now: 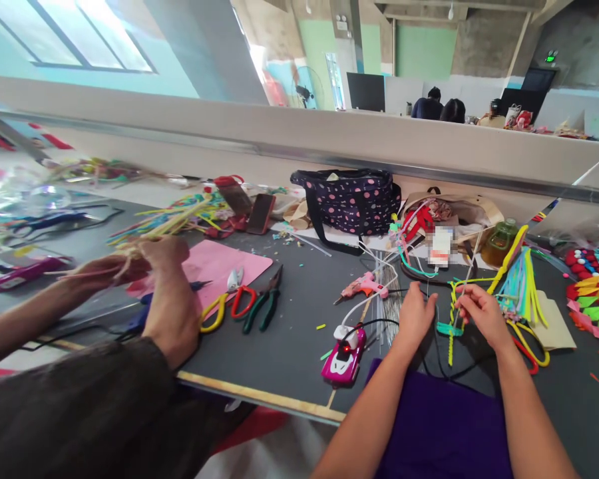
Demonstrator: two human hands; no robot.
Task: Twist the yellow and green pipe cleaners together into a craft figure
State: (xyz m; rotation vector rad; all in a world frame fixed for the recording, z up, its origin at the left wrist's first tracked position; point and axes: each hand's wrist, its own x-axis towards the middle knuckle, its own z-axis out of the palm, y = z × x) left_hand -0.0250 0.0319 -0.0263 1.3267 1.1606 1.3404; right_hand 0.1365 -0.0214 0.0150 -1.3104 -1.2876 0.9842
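My left hand [417,318] is above the dark table, fingers pressed together; a fine line shows by its fingertips, but what they hold is hidden. Opposite it, my right hand [483,316] pinches a thin pale stick [474,256] that points upward. Between the hands is a twisted yellow fuzzy stem [450,346] with a teal piece [448,329] wound across it. Whether a hand touches this piece I cannot tell. Close to my right hand lie scissors with yellow and red handles [542,356] and a bundle of teal and yellow fuzzy stems [529,283].
At left, a co-worker's hands [162,256] hold pale strands. Pliers [264,309] and scissors [214,313] lie near a pink sheet [244,263]. A pink glue gun [364,286], a magenta power strip [347,359] with cords, and a patterned bag [354,199] stand nearby.
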